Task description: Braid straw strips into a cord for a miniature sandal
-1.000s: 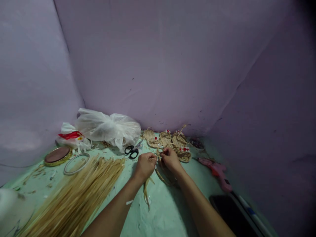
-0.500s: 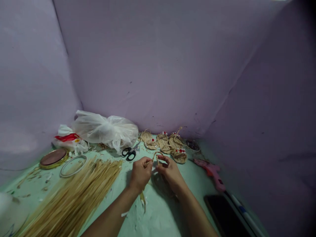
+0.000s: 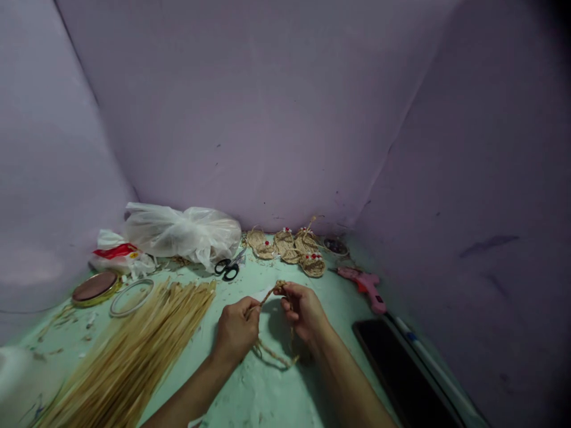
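My left hand [image 3: 238,328] is closed on a braided straw cord [image 3: 275,355], thumb and finger pinched together. From there the cord slants up to a small knotted bunch at the fingertips of my right hand [image 3: 303,310], which pinches it. Below both hands the rest of the cord droops in a loop over the green table [image 3: 263,404]. Beyond them lie small woven straw slippers with red and white beads [image 3: 313,265]. Black-handled scissors [image 3: 230,270] rest further back, left of my hands.
A sheaf of dry straw strips [image 3: 138,351] spreads over the left side. Behind it are a metal ring [image 3: 132,298], a round lid [image 3: 94,288] and a plastic bag [image 3: 187,233]. At right lie a pink glue gun [image 3: 366,286], a dark phone [image 3: 401,374] and a pen [image 3: 428,353].
My hands have moved apart, drawing out the cord between them. More of its hanging loop now shows. The view has shifted somewhat to the right.
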Tool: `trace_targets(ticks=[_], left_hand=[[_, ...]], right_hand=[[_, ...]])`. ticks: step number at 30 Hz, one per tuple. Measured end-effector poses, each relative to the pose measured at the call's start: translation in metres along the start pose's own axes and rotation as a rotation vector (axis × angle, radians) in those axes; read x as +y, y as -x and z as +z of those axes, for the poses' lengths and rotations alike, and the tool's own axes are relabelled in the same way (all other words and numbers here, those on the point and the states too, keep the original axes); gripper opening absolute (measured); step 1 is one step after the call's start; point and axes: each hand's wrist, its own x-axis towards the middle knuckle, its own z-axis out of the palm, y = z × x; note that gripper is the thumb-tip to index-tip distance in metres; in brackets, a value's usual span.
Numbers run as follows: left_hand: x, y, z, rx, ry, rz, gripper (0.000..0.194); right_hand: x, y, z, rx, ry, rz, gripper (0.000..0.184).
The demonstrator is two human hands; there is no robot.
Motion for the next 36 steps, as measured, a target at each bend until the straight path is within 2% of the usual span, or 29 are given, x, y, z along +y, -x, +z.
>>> trace_targets(ticks=[3,6,8,11,17,21,25,29,32,34,36], left_hand=[[-0.001,0.0,0.002,-0.027,-0.065,0.008,0.019],[-0.002,0.0,0.004,-0.021,-0.115,0.002,0.018],[-0.002,0.0,0.004,-0.014,-0.124,-0.008,0.019],[-0.003,-0.002,0.003,-0.017,-0.078,-0.028,0.019],[-0.003,-0.004,0.002,-0.063,0.053,-0.029,0.019],[0.0,-0.007,0.0,-0.048,0.14,-0.05,0.021],[0.005,-0.01,-0.002,-0.048,0.305,-0.092,0.031],[0.01,-0.012,-0.004,-0.151,0.506,-0.106,0.034],[0.012,-0.012,-0.007,-0.228,0.534,-0.128,0.031],[0.013,-0.013,-0.011,-0.23,0.56,-0.176,0.025],[0.015,-0.014,-0.015,-0.236,0.598,-0.231,0.02]], right_hand=[[-0.005,0.001,-0.001,-0.071,-0.066,0.08,0.008],[-0.007,0.003,-0.002,-0.103,0.032,0.077,0.014],[-0.007,0.003,-0.002,-0.076,0.106,0.058,0.018],[-0.005,0.001,-0.004,-0.018,0.191,-0.023,0.023],[0.001,-0.004,-0.01,-0.003,0.303,-0.245,0.031],[0.004,-0.008,-0.012,0.028,0.397,-0.341,0.024],[0.01,-0.007,-0.007,-0.047,0.461,-0.407,0.011],[0.02,-0.001,0.003,-0.118,0.592,-0.462,0.008],[0.027,0.001,0.007,-0.064,0.648,-0.497,0.009],[0.031,0.003,0.009,-0.04,0.614,-0.487,0.008],[0.032,0.004,0.01,-0.065,0.529,-0.42,0.006]])
